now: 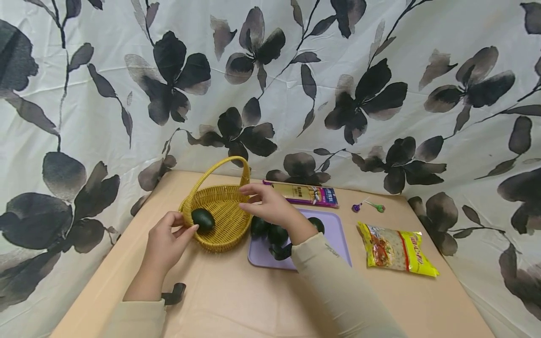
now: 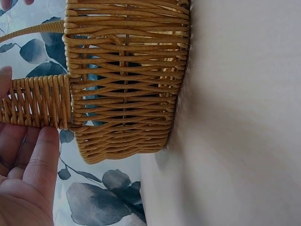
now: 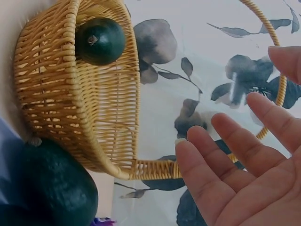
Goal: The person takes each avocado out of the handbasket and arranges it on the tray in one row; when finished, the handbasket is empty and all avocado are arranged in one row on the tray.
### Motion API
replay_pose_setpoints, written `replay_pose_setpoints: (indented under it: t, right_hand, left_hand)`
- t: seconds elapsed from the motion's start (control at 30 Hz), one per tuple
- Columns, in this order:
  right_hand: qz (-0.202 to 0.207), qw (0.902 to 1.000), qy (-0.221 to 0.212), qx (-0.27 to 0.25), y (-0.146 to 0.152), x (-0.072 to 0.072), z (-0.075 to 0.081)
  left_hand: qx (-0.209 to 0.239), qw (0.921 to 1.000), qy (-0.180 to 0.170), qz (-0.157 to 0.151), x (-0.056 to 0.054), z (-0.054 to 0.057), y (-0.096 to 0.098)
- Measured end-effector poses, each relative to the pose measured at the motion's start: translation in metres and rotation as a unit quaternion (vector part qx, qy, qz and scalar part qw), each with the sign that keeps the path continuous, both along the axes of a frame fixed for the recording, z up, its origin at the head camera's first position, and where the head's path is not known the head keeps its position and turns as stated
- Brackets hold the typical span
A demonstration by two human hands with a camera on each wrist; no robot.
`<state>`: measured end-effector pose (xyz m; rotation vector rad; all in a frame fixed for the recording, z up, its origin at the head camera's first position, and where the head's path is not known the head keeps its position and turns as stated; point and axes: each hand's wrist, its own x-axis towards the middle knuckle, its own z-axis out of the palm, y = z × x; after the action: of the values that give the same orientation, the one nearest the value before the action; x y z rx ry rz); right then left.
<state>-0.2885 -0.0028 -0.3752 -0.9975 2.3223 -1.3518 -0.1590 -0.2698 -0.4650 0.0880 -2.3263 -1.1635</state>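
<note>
A yellow wicker basket (image 1: pixel 230 213) with a tall arched handle stands on the table, one dark green avocado (image 1: pixel 203 220) lying inside at its left. My left hand (image 1: pixel 162 241) grips the foot of the handle (image 2: pixel 35 101) on the left side, fingers along one edge and thumb at the other. Over the basket's right rim hovers my right hand (image 1: pixel 270 204); its fingers are spread and hold nothing, as the right wrist view shows. Several more avocados (image 1: pixel 277 234) sit on a purple tray (image 1: pixel 336 227) right of the basket, partly hidden by my right hand and forearm.
Behind the tray lies a flat purple-and-gold packet (image 1: pixel 302 193). Two lollipops, one purple (image 1: pixel 356 207) and one green (image 1: pixel 380 208), are at the back right. A yellow food bag (image 1: pixel 397 249) rests on the right. Floral cloth (image 1: pixel 296 94) hangs behind the table.
</note>
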Motion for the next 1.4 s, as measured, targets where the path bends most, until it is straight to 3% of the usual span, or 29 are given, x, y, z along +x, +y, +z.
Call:
replay_pose_setpoints:
  t: [0.3, 0.7, 1.4]
  right_hand:
    - [0.005, 1.0000, 0.001, 0.006, -0.018, -0.006, -0.005]
    - [-0.009, 0.9992, -0.035, 0.019, -0.038, -0.011, -0.018]
    - [0.008, 0.9983, -0.039, 0.043, -0.073, -0.005, -0.031]
  left_hand:
    - [0.005, 0.9999, -0.010, 0.007, 0.000, -0.001, 0.000]
    - [0.000, 0.9999, -0.002, 0.011, -0.002, -0.001, -0.001]
    - [-0.010, 0.9999, -0.009, 0.010, 0.000, 0.000, -0.002]
